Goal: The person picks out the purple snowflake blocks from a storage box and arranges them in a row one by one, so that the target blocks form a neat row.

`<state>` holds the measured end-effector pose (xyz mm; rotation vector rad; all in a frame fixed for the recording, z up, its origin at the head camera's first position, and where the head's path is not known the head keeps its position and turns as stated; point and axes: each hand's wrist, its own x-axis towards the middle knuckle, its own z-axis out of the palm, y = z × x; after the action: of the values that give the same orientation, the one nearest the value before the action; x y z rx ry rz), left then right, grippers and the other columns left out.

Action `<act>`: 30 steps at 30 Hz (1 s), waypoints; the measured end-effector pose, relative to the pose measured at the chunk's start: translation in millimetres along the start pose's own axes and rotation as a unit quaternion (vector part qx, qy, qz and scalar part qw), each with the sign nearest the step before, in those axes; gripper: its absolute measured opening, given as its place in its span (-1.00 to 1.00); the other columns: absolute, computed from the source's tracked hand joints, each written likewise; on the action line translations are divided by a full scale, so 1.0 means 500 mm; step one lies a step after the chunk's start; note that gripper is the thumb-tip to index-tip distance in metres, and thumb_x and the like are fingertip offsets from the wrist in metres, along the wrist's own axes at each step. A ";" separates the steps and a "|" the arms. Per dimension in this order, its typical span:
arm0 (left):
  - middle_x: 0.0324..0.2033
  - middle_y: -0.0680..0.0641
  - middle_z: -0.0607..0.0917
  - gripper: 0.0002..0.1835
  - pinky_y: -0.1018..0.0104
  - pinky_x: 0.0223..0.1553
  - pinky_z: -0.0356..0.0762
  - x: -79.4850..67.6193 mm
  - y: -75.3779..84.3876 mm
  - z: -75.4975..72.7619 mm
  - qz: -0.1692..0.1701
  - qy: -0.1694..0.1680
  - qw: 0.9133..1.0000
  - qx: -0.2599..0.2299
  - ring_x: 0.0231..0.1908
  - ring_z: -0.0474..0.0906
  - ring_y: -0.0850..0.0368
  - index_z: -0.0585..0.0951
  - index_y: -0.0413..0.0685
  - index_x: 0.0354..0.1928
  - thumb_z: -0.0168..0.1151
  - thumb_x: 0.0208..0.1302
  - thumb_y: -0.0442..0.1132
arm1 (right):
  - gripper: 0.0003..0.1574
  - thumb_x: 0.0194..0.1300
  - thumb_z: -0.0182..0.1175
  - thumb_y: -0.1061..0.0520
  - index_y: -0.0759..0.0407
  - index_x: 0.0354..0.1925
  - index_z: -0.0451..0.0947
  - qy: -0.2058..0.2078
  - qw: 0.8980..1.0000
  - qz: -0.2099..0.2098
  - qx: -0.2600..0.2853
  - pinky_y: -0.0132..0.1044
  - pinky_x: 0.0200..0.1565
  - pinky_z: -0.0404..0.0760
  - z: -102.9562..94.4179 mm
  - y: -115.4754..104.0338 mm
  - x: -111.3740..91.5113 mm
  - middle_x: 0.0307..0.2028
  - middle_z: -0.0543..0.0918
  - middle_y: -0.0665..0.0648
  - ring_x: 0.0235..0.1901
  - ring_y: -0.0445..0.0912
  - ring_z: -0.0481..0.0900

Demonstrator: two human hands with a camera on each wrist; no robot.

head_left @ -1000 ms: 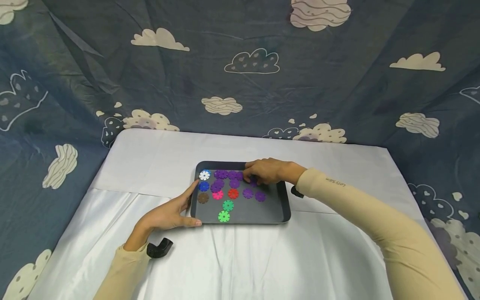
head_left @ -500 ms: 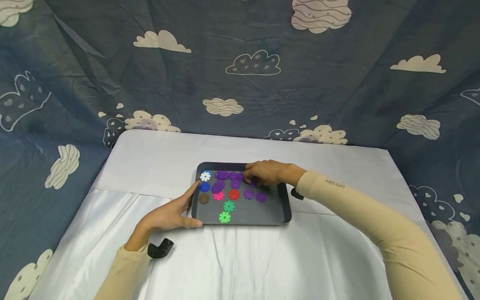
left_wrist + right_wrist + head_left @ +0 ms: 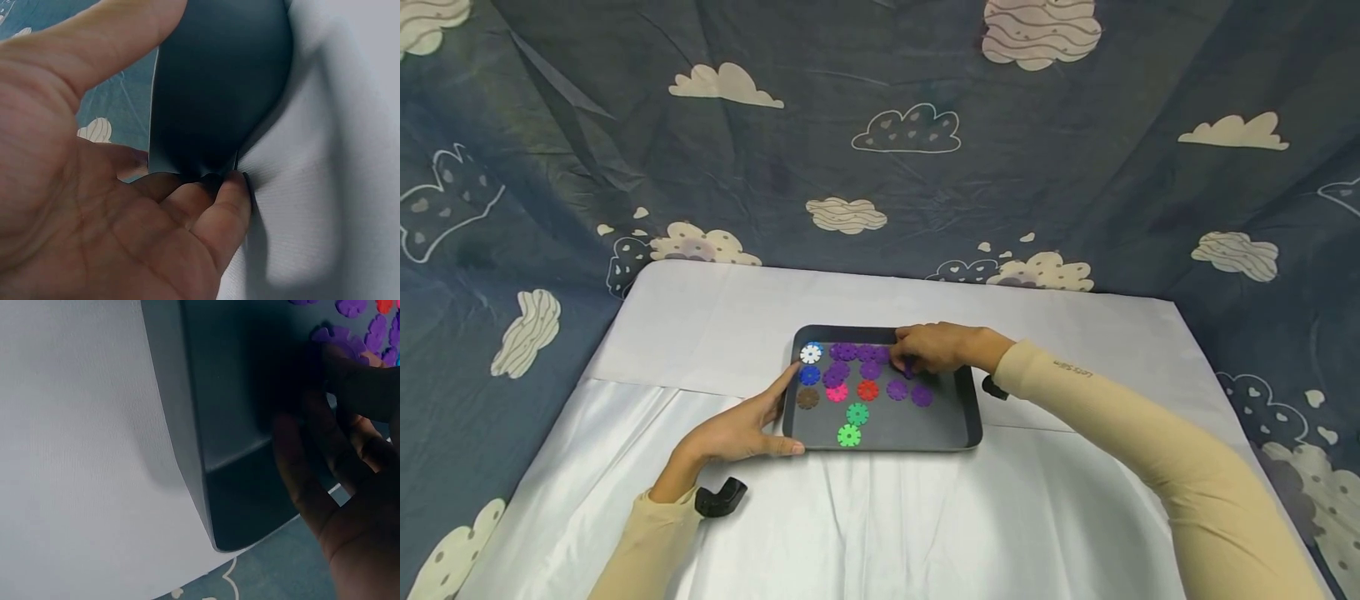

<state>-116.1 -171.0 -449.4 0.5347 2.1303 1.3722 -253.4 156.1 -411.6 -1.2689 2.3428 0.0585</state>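
Note:
A dark grey tray (image 3: pixel 917 429) lies on the white cloth, bearing notched plastic discs. My left hand (image 3: pixel 737 429) holds its left side, thumb at the near corner; in the left wrist view the fingers curl against the tray's outer wall (image 3: pixel 219 75). Reaching over the back right of the tray, my right hand (image 3: pixel 936 346) pinches a purple notched disc (image 3: pixel 340 340), which stands tilted at the thumb. Several other purple discs (image 3: pixel 842 352) lie along the back, some overlapping. Two purple discs (image 3: pixel 897 389) rest apart, in front of the right hand.
Down the tray's left side lie a white disc (image 3: pixel 810 354), a blue disc (image 3: pixel 809 375) and a brown disc (image 3: pixel 808 397). Nearer the middle are pink (image 3: pixel 837 392), red (image 3: pixel 868 390) and two green discs (image 3: pixel 857 413). A cloud-print curtain (image 3: pixel 910 192) hangs behind the table.
The purple disc at my right fingers now stands more tilted, and those fingers have shifted slightly. My left hand and the tray keep their place.

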 end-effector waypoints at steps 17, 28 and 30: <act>0.56 -0.35 -0.29 0.31 -0.16 0.54 0.02 -0.002 0.003 0.000 -0.001 0.003 1.000 0.004 0.51 -0.10 -0.35 -0.36 0.02 0.60 0.50 0.16 -0.10 | -0.83 0.33 0.25 0.34 0.13 -0.16 0.55 0.050 0.992 -0.044 0.108 -0.27 -0.09 0.65 -0.011 0.014 -0.031 -0.25 0.68 0.02 -0.22 -0.18 0.59; 0.58 -0.30 -0.24 0.29 -0.12 0.51 0.12 0.002 0.002 0.001 -0.006 0.021 1.000 0.016 0.54 -0.15 -0.26 -0.28 0.01 0.62 0.53 0.13 -0.11 | -0.83 0.36 0.24 0.32 0.16 -0.11 0.58 0.110 0.982 -0.041 0.149 -0.29 -0.20 0.65 -0.008 0.044 -0.085 -0.24 0.68 -0.01 -0.26 -0.19 0.55; 0.58 -0.29 -0.20 0.30 -0.10 0.51 0.16 0.003 0.001 0.001 -0.009 0.025 0.999 0.019 0.54 -0.12 -0.25 -0.25 0.01 0.62 0.54 0.11 -0.10 | -0.86 0.37 0.23 0.33 0.16 -0.14 0.58 0.125 0.978 -0.038 0.165 -0.29 -0.22 0.67 -0.005 0.053 -0.098 -0.26 0.68 0.01 -0.26 -0.18 0.56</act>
<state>-116.9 -169.6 -449.3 0.4997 2.1997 1.3505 -252.9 208.8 -393.2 -1.2522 2.3763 -0.5212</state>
